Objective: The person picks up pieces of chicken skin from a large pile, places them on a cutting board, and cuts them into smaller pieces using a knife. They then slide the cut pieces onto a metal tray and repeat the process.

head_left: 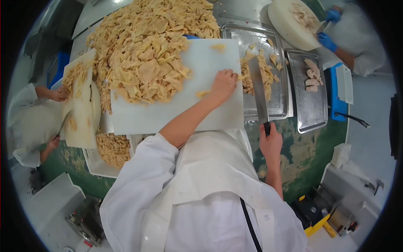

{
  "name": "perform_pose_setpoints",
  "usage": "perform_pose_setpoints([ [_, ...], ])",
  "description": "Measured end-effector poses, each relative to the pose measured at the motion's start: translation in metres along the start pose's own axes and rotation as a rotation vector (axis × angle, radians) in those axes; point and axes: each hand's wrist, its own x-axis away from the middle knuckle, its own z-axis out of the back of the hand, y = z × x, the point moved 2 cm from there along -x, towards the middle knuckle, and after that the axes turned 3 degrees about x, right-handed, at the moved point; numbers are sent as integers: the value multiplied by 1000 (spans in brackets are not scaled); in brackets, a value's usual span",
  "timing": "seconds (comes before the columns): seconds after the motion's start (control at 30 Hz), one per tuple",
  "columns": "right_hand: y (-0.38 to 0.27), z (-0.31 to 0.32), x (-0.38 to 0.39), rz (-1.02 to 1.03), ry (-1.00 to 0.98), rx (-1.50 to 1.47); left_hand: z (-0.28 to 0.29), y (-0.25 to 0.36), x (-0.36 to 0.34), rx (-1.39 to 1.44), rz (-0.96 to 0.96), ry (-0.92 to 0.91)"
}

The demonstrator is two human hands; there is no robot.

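My left hand (223, 86) rests on the right part of a white cutting board (168, 119), fingers curled down. A strip of pale yellow chicken skin (241, 77) pokes out beside its fingertips, at the board's right edge. My right hand (271, 140) is closed around the black handle of a long, wide-bladed knife (259, 86). The blade points away from me, just right of the board and above a metal tray (275, 107). Cut skin pieces (265, 69) lie in that tray. A big heap of skin (147, 63) covers the board's left part and beyond.
To the left, a co-worker's hands (52, 143) work with a knife at another board (79, 136). At far right, blue-gloved hands (326, 40) cut on a round white board (279, 21). A second tray (312, 119) holds several pale meat pieces. Below left stands a filled white crate (103, 170).
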Motion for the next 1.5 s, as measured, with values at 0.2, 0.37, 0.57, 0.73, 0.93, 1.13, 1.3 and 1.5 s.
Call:
perform_pose_setpoints([
  [0.2,-10,-5,10,33,-72,57,15,-13,14,142,-128,60],
  [0.37,-13,-17,14,25,-96,-2,19,-12,16,143,-89,50],
  [0.57,3,-34,30,-17,-200,39,24,-20,14,206,-75,111],
  [0.73,21,-20,45,-75,-182,-18,32,-25,-20,512,375,44],
  [0.93,23,0,33,-125,-39,-118,71,-46,-9,346,265,-57],
  [1.13,-8,-15,28,112,-196,7,91,-40,87,165,142,-60],
  [1.3,-39,-22,28,176,-290,-23,89,-33,108,242,229,153],
  [1.5,-10,-38,28,184,-264,108,78,-41,104,295,240,180],
])
